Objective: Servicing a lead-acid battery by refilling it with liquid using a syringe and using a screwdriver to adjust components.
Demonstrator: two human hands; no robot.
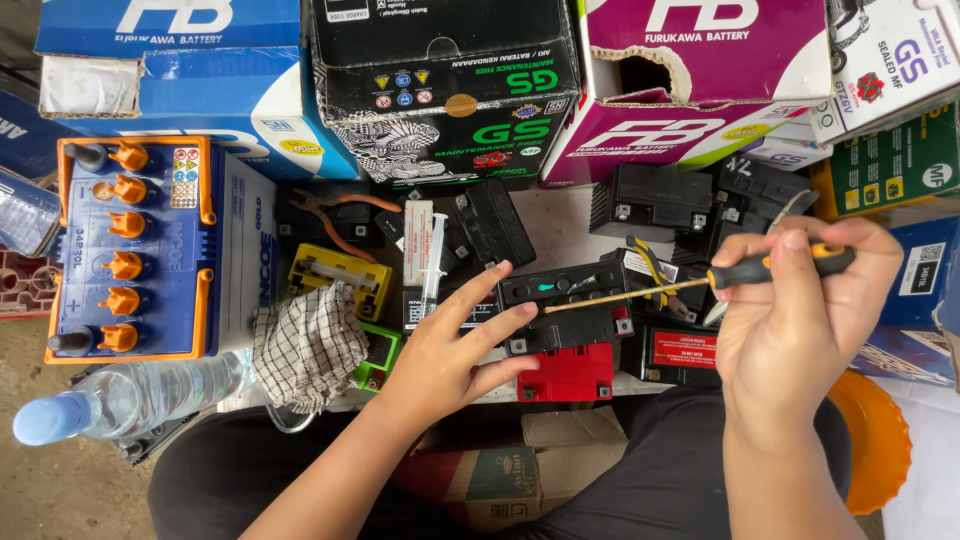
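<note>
The left hand (455,345) lay open, fingers spread, steadying a small red-and-black battery (568,330) at centre. The right hand (800,310) gripped a screwdriver (700,282) by its black-and-orange handle, the tip touching the battery's top. A checked cloth (308,345) lay just left; a large blue battery (130,250) sat far left.

Black-topped red battery (565,340), screwdriver (700,282) across

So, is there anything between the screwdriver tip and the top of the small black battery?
Nothing visible. The screwdriver in the right hand already reaches the small black battery, which the left hand steadies.
</note>
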